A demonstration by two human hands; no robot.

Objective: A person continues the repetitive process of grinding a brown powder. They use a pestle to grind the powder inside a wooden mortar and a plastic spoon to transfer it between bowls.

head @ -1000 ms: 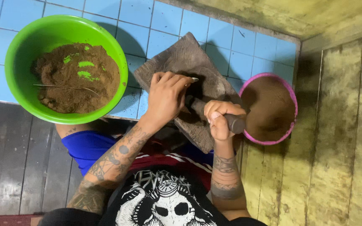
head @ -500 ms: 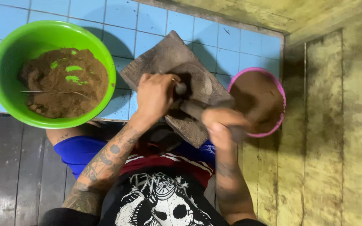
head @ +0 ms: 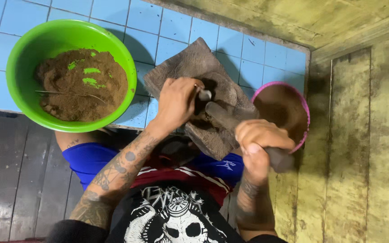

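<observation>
**user1:** Head cam looking straight down here. Right hand [head: 260,144] is wrapped tight round the near end of a dark stone roller [head: 230,123], fingers curled shut on it. From that grip the roller runs up and left across the flat grinding stone [head: 190,67], and its far end pokes out just past the left hand.

**user2:** And the left hand [head: 176,101]?

**user1:** Pressed down over the far end of the roller, fingers folded round it, so closed on it too. Brown paste sits on the stone right under both grips, between the two hands.

**user2:** What's around them?

**user1:** Just right of the right-hand grip there's a pink bowl [head: 303,112] with brown stuff in it, touching the stone's edge. Well left of the left hand, a green bowl [head: 28,49] of brown powder with a thin stick lying in it. Blue tiles [head: 266,54] under all of it.
</observation>
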